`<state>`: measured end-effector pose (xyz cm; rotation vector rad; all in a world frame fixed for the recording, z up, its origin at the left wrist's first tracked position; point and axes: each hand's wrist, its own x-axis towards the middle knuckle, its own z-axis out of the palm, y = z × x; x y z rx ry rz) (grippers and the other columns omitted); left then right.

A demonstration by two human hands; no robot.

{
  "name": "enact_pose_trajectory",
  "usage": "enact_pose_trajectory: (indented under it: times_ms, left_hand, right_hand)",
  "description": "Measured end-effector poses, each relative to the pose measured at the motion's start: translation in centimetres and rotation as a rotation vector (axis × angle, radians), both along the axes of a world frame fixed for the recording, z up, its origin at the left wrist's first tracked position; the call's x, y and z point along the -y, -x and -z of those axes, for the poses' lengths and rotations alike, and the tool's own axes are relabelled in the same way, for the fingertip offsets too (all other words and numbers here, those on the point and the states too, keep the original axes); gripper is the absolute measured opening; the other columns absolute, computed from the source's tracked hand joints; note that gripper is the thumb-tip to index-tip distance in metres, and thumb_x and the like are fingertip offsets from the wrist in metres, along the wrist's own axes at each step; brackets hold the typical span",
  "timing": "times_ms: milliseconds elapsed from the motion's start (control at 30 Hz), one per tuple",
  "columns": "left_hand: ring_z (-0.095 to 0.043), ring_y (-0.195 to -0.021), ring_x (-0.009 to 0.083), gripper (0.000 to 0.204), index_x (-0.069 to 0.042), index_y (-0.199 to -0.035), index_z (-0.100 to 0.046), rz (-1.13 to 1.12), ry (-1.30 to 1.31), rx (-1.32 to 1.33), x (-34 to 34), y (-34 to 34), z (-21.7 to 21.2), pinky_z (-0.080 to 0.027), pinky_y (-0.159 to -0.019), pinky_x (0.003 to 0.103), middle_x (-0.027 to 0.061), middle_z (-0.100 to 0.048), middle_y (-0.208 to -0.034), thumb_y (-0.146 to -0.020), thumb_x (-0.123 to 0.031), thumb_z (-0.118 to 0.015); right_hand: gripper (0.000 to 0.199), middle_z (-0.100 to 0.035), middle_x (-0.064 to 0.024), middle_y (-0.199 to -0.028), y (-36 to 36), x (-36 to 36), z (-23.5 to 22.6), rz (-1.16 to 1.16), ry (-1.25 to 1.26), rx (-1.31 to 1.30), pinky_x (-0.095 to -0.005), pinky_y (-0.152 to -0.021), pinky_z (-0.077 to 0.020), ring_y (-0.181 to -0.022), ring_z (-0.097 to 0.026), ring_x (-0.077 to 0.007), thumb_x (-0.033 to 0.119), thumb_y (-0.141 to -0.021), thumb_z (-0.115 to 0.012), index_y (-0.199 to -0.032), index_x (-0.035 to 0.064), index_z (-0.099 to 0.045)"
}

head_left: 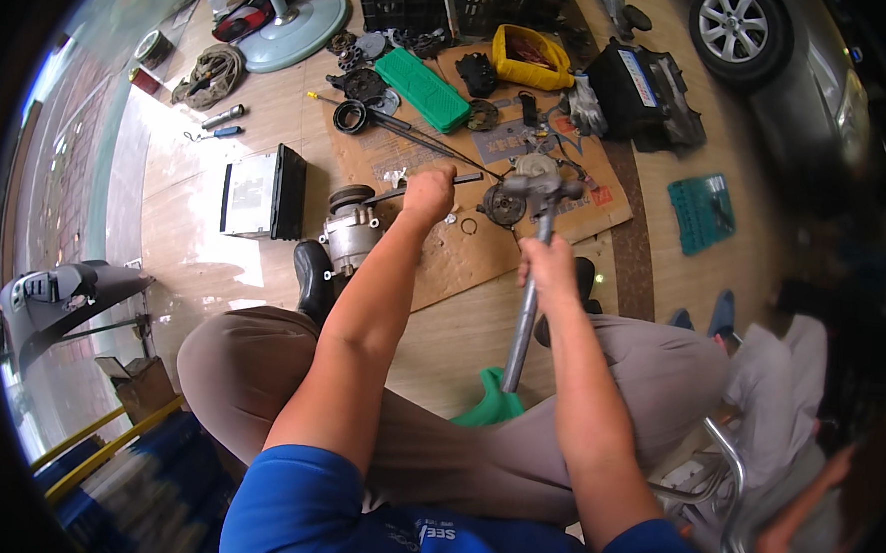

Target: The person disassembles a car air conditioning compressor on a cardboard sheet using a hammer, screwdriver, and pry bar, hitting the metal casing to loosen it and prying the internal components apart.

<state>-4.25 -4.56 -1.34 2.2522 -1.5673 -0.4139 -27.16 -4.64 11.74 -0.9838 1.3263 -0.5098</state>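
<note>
My right hand is closed around the handle of a hammer. The hammer's head points away from me, and the long grey handle runs back toward my lap. My left hand grips a dark metal bar, which sticks out on both sides of the fist. The bar's left end reaches the pulley side of a silver compressor; whether it touches is not clear. That compressor stands on the floor beside my left shoe. Beyond the hammer head lies a round metal part on the flattened cardboard.
A green case, a yellow container and loose parts lie farther out. Left stands a battery; at the far right is a black battery near a car wheel. Another person's legs are at my right.
</note>
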Motion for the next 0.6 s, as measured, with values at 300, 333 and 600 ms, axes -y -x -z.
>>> enact_pose_trajectory:
  times_ms: [300, 333, 600]
  left_hand:
    - [-0.065, -0.087, 0.0351, 0.014, -0.008, -0.092, -0.06, 0.016, -0.03, 0.018, 0.1, 1.2, -0.5, -0.049, -0.076, 0.046, 0.0169, -0.068, -0.09, -0.085, -0.009, -0.047]
    - [-0.065, -0.088, 0.0351, 0.015, -0.008, -0.092, -0.06, -0.019, -0.019, -0.018, 0.4, 0.8, -0.8, -0.049, -0.076, 0.046, 0.0172, -0.068, -0.09, -0.085, -0.009, -0.047]
    - [-0.064, -0.087, 0.0368, 0.015, -0.007, -0.095, -0.06, 0.003, -0.057, 0.002, 0.2, 1.4, 0.0, -0.05, -0.074, 0.046, 0.0173, -0.067, -0.091, -0.086, -0.012, -0.049]
  right_hand:
    - [0.01, -0.048, -0.0045, -0.056, -0.5, 1.0, 1.0, -0.071, 0.011, -0.038, -0.0317, -0.037, -0.042, -0.04, -0.048, -0.0159, 0.008, -0.08, -0.055, -0.078, 0.0031, -0.047]
    - [0.012, -0.049, -0.0033, -0.059, -0.6, 0.9, 1.9, -0.198, -0.103, -0.022, -0.0306, -0.038, -0.0413, -0.043, -0.048, -0.014, 0.011, -0.082, -0.059, -0.079, 0.0049, -0.049]
    - [0.013, -0.047, -0.0039, -0.059, -0.4, 0.1, 1.0, -0.04, -0.033, -0.044, -0.032, -0.038, -0.042, -0.042, -0.049, -0.015, 0.009, -0.082, -0.057, -0.083, 0.0027, -0.045]
